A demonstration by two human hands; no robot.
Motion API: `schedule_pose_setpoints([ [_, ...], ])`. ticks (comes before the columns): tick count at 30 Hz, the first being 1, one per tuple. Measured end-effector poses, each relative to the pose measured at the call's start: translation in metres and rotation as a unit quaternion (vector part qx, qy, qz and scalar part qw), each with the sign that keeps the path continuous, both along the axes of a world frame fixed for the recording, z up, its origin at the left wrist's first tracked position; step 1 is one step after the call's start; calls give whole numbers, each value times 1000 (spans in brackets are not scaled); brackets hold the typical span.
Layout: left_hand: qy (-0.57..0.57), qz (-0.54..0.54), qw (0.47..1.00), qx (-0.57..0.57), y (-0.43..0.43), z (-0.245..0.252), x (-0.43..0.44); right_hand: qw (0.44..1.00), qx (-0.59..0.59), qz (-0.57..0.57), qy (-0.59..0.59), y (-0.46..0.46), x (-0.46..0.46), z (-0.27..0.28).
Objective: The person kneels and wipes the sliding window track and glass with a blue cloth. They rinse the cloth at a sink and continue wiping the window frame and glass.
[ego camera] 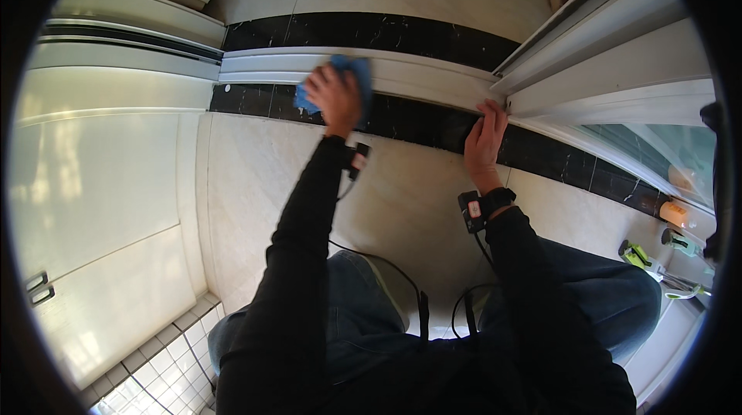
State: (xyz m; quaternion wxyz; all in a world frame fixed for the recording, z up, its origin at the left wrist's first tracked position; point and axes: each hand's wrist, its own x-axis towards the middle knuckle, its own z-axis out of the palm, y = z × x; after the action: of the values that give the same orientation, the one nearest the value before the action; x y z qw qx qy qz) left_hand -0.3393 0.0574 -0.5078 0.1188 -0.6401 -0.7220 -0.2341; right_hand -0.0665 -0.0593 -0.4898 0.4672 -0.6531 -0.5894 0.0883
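Observation:
My left hand [335, 96] presses a blue cloth [360, 76] onto the white sliding-door track [417, 72] set in the floor. Part of the cloth hangs over the black marble strip [406, 116] on the near side. At the track's right end, by the foot of the white door frame [556, 82], my right hand [487, 137] rests with its fingers stretched out and its thumb apart. It holds nothing that I can see, and its fingertips touch or nearly touch the track's edge.
A white cabinet [104, 166] with dark handles stands on the left. Glass door panels [655, 142] rise at the right. An orange container [673, 214] and a green-handled item [636, 254] lie at far right. Thin cables [379, 257] run from both wrists between my knees.

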Motion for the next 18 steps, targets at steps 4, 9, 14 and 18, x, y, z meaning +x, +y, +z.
schedule_pose_setpoints([
  [4, -42, -144, 986, -74, -53, 18, 108, 999, -1, -4, 36, -2, 2, -2],
  [9, -90, -370, 917, -119, -83, 35, 191, 994, 35, -21, 97, 0, 11, -8],
  [14, -119, -363, 923, -45, -39, 24, 139, 996, 45, -32, 69, -2, 9, -4],
  [18, -55, -184, 981, 30, -12, 20, 111, 994, 40, -26, 98, -3, 6, -3],
])
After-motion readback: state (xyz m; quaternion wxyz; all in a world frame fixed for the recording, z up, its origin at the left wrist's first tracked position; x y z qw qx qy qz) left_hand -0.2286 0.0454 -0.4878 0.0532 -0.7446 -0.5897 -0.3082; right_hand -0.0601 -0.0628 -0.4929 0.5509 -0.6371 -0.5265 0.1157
